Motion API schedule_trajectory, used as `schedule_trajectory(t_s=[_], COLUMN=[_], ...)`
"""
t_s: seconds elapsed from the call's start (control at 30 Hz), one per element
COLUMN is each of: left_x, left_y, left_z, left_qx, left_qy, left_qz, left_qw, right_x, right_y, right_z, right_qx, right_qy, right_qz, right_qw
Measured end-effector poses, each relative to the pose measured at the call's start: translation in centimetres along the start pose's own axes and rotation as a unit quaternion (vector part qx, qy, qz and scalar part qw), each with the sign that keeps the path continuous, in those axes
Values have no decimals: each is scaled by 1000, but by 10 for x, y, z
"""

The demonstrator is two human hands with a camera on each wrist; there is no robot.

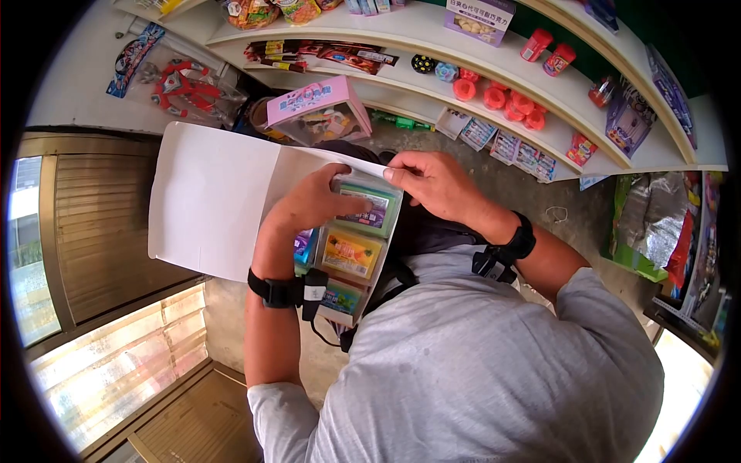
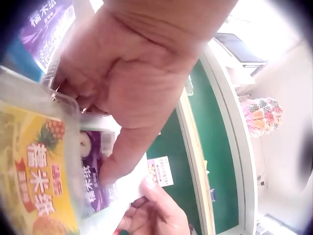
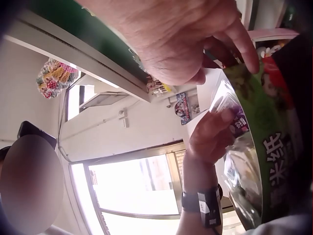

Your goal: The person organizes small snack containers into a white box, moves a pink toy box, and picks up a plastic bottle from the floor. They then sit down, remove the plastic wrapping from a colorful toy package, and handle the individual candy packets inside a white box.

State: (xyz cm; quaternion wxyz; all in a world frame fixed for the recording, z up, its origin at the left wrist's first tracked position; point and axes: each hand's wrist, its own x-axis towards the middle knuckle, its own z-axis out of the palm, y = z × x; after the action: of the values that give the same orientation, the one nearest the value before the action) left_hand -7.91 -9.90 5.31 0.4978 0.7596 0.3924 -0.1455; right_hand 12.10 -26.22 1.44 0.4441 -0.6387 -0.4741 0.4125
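A cardboard box (image 1: 216, 201) with a white inside is held before the body, its lid folded out to the left. Clear packs stand in it: a purple-labelled pack (image 1: 377, 214), a yellow pineapple pack (image 1: 351, 253) and a green one (image 1: 340, 298) nearer the body. My left hand (image 1: 309, 202) reaches into the box and grips the purple-labelled pack; its thumb lies on the label in the left wrist view, the other fingertips hidden. At the far right corner my right hand (image 1: 444, 189) pinches the box's rim. The right wrist view shows the box's green printed side (image 3: 264, 147).
Ahead are curved white shelves (image 1: 532, 92) with red-lidded jars (image 1: 536, 45), snack packets and small boxes. Close beyond the box stands a pink windowed carton (image 1: 318, 108). A bagged red toy (image 1: 189, 89) lies at the far left, and bagged goods (image 1: 652, 224) stand at the right.
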Motion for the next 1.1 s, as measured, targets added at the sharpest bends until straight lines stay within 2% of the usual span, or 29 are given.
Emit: schedule_trajectory(t_s=[0.03, 0.13, 0.23, 0.33, 0.37, 0.47, 0.63, 0.73, 0.8, 0.87, 0.93, 1.03, 1.07, 1.1], left_x=[1, -7, -16, -40, -45, -68, -82, -86, -88, -90, -86, -94, -96, -99], left_y=[1, 14, 4, -3, -16, -17, -5, 0, 10, 11, 16, 20, 15, -5], left_z=[-2, -8, -15, -35, -43, -47, -43, -37, -31, -28, -26, -22, -20, -17], left_qx=[-22, 37, 13, -120, -212, -324, -378, -378, -366, -347, -358, -448, -467, -433], left_qy=[-32, -62, -5, 34, -6, 18, 46, 97, 117, 132, 147, 138, 136, 169], left_qz=[-1, 14, 77, 115, 115, 218, 316, 325, 311, 289, 300, 310, 317, 271], left_qw=[999, 997, 997, 985, 970, 920, 869, 861, 869, 882, 872, 827, 814, 843], right_x=[0, 1, 3, 5, 7, 5, 8, 10, 12, 17, 21, 35, 43, 51], right_y=[-1, -1, 2, 6, 4, -39, -96, -116, -123, -138, -150, -158, -161, -168], right_z=[1, -1, -4, -7, -9, -25, -29, -14, -6, -4, -7, -19, -27, -41], right_qx=[4, -13, -17, 42, 69, 77, 14, -33, -6, -33, -11, -67, -68, -88], right_qy=[7, 16, 1, -12, -14, -10, -85, -78, -80, -35, -80, -105, -61, -30], right_qz=[-3, -16, -32, -33, -37, -64, -185, -257, -205, -252, -167, -150, -202, -207], right_qw=[1000, 1000, 999, 999, 997, 995, 979, 963, 975, 966, 983, 981, 975, 974])
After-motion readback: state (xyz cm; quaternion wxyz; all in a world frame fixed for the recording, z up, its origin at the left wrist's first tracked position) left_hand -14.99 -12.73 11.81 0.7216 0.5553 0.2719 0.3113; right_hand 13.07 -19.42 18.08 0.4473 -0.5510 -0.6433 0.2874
